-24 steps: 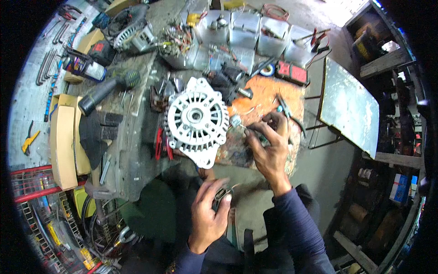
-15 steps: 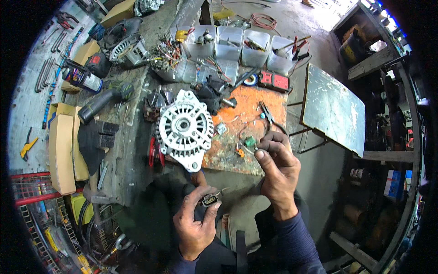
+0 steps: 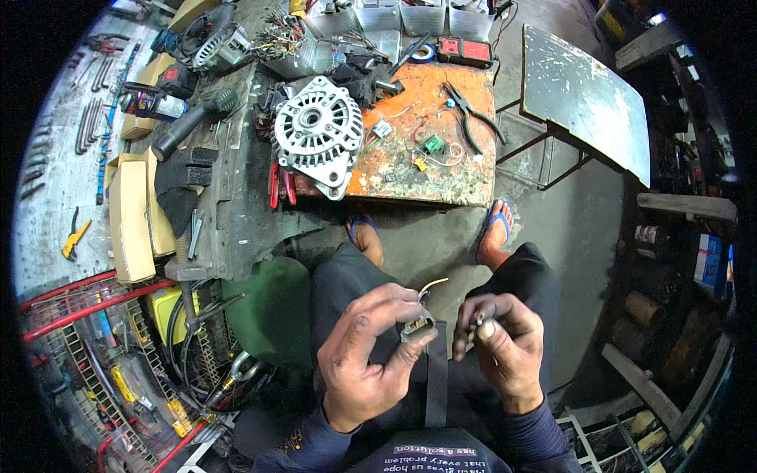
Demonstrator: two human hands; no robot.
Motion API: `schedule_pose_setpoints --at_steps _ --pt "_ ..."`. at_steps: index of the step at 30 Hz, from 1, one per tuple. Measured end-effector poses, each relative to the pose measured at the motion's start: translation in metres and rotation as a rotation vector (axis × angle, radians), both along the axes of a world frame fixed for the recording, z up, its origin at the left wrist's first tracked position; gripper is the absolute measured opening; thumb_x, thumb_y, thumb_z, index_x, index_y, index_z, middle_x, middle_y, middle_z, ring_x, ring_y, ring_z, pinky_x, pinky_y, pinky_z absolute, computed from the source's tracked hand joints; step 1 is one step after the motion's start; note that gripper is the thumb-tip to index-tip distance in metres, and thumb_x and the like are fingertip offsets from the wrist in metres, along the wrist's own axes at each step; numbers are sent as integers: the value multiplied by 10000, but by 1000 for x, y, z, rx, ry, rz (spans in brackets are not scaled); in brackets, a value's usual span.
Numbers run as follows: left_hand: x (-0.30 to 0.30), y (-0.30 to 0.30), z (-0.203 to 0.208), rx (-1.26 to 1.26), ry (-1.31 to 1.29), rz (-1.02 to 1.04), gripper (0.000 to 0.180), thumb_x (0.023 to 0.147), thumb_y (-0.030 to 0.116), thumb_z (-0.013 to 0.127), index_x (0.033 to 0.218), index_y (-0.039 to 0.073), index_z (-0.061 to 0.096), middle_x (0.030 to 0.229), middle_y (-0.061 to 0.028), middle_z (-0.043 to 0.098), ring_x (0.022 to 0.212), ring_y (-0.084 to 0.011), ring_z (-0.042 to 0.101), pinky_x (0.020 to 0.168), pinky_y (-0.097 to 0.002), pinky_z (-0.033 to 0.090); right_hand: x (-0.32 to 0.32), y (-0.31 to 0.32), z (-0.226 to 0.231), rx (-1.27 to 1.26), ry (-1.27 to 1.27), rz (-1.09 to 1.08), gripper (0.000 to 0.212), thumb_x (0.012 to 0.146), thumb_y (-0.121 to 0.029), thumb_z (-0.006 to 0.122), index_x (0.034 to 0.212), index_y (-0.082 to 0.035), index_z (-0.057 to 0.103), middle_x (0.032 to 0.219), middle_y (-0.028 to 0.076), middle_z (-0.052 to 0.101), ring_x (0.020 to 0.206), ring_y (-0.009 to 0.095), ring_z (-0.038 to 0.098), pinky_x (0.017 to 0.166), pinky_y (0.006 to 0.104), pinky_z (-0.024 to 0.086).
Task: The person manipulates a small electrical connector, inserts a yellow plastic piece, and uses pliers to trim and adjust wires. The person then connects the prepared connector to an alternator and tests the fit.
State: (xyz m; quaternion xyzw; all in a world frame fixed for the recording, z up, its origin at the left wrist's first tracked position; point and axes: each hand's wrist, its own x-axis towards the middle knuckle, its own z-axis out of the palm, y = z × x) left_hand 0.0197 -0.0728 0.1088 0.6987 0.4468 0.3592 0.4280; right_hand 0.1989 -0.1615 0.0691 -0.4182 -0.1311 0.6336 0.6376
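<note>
My left hand (image 3: 363, 351) pinches a small dark electrical connector (image 3: 419, 324) between thumb and fingers, its open end showing pins inside. A short pale wire (image 3: 433, 284) sticks out behind the connector. Just to the right, apart from it, my right hand (image 3: 511, 343) grips a tiny metallic piece (image 3: 478, 319) between thumb and forefinger; its exact kind is too small to tell. Both hands are above my lap. Beyond them, an alternator (image 3: 335, 132) rests on the bench's left side, near a green connector (image 3: 434, 143), a white connector (image 3: 382, 128) and pliers (image 3: 471, 118) with opened handles.
The worn orange bench top (image 3: 386, 177) has a red-and-black device (image 3: 464, 52) and a tape roll (image 3: 423, 53) at its back. Clear bins (image 3: 423, 24) stand behind. A metal-topped table (image 3: 583, 94) is right; a cordless tool (image 3: 189, 126) and cardboard boxes (image 3: 130, 221) are left.
My right hand has come down and back from the bench edge, toward my left hand. The left hand has moved right and turned the connector's open end. The view has tilted lower.
</note>
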Motion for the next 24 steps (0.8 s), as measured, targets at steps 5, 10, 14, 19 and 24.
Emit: schedule_pose_setpoints --at_steps 5,10,14,19,24 --pt "1 -23 4 -34 19 -50 318 853 105 887 1113 1 736 1105 -173 768 1063 -324 751 956 -420 595 -9 -45 -4 -87 95 29 239 1029 -165 730 1112 41 642 1028 181 700 821 235 703 726 361 614" --pt "8 -33 3 -81 14 -75 329 856 108 888 1123 -8 734 1100 -180 768 1054 -323 757 946 -418 600 -13 -58 -4 -106 140 16 206 1047 -142 697 1118 46 648 994 168 704 806 231 704 715 358 606" --pt "16 -33 4 -105 26 -100 336 853 102 890 1127 -14 733 1101 -184 769 1057 -327 758 940 -413 602 -10 -61 -4 -97 146 39 234 1054 -163 691 1109 61 649 966 148 706 777 212 699 715 350 598" --pt "22 -33 -1 -128 47 -97 346 844 106 898 1125 -13 735 1100 -181 771 1059 -326 758 937 -409 601 -8 -62 -6 -103 184 21 241 1054 -172 693 1103 60 649 965 147 697 778 210 696 712 349 592" --pt "27 -33 -7 -145 60 -118 342 838 97 899 1116 -11 733 1104 -179 770 1052 -325 759 937 -404 600 -3 -59 -6 -88 314 11 251 1059 -181 683 1114 61 645 978 162 685 781 217 696 704 352 592"
